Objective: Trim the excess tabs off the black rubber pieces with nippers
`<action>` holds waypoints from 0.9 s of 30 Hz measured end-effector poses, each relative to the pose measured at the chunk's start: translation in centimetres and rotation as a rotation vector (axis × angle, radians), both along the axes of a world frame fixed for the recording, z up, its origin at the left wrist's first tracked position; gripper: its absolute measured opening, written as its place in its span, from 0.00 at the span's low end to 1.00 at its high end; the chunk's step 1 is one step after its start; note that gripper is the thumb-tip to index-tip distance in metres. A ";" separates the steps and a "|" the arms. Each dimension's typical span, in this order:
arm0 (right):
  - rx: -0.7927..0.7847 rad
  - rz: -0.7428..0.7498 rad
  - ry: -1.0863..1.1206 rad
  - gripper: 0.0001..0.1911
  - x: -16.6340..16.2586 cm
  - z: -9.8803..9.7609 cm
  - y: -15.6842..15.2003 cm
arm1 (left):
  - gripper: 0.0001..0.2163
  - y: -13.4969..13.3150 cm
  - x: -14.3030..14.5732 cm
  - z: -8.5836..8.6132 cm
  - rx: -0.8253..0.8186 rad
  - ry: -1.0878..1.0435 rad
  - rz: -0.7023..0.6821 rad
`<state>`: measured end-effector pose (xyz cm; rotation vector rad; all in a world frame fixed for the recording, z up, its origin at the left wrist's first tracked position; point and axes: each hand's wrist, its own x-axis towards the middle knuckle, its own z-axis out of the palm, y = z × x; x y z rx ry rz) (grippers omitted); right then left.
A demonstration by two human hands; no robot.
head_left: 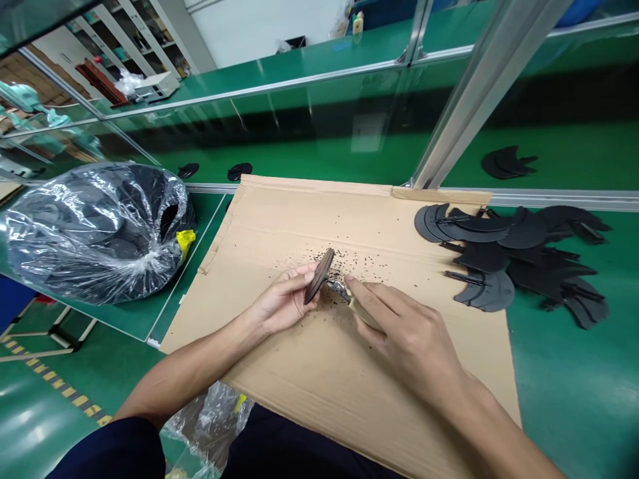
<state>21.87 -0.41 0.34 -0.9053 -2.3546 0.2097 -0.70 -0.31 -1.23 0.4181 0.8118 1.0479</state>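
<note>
My left hand (287, 297) pinches a thin, dark plastic part (319, 276), holding it tilted on edge above the cardboard. In my right hand (404, 319) is a pair of cutting pliers with pale yellowish handles (367, 315). Their metal head (338, 287) points at the lower part of the plastic piece; whether the jaws touch it I cannot tell. Small black scraps (367, 259) lie scattered over the cardboard sheet (294, 209) around both hands. To the right, curved black plastic parts (483, 291) are heaped, partly on the cardboard and partly on the green table.
A clear plastic bag (100, 229) full of dark parts stands at the left, with yellow tape (186, 243) on it. An aluminium post (479, 93) rises behind the cardboard. Beyond the rail lie single black parts (508, 162). Another clear bag (212, 422) is below the front edge.
</note>
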 end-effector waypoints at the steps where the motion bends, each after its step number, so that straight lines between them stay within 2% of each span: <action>1: -0.018 0.000 0.006 0.20 0.1 0.0 0.1 | 0.11 0.1 0.0 0.1 0.013 0.004 0.010; 3: -0.046 -0.056 -0.027 0.20 0.3 0.0 0.5 | 0.11 0.3 0.1 0.5 0.048 0.032 0.040; 8: -0.120 -0.398 -0.312 0.15 1.2 0.4 1.3 | 0.15 0.8 -0.4 1.1 0.166 0.119 0.158; 12: -0.140 -0.487 -0.468 0.12 1.6 0.5 1.2 | 0.15 0.7 -0.7 0.7 0.294 0.208 0.149; 16: -0.096 -0.448 -0.514 0.15 1.9 0.5 1.3 | 0.14 0.4 -0.1 -0.1 0.528 0.387 0.145; 19: -0.082 -0.330 -0.388 0.20 1.8 0.7 1.5 | 0.13 -0.1 0.3 -0.3 0.664 0.490 0.157; 21: -0.074 -0.205 -0.237 0.21 1.4 0.8 1.4 | 0.12 -0.5 0.5 -0.2 0.692 0.515 0.104; 23: -0.065 -0.092 -0.115 0.17 0.9 0.8 0.9 | 0.13 -1.1 0.6 -0.1 0.683 0.521 0.014; 25: -0.051 -0.024 -0.060 0.13 0.5 0.5 0.3 | 0.16 -1.4 0.6 -0.1 0.658 0.531 -0.053; 27: -0.037 -0.010 -0.046 0.13 0.3 0.0 -0.1 | 0.18 -1.4 0.8 -0.2 0.603 0.565 -0.053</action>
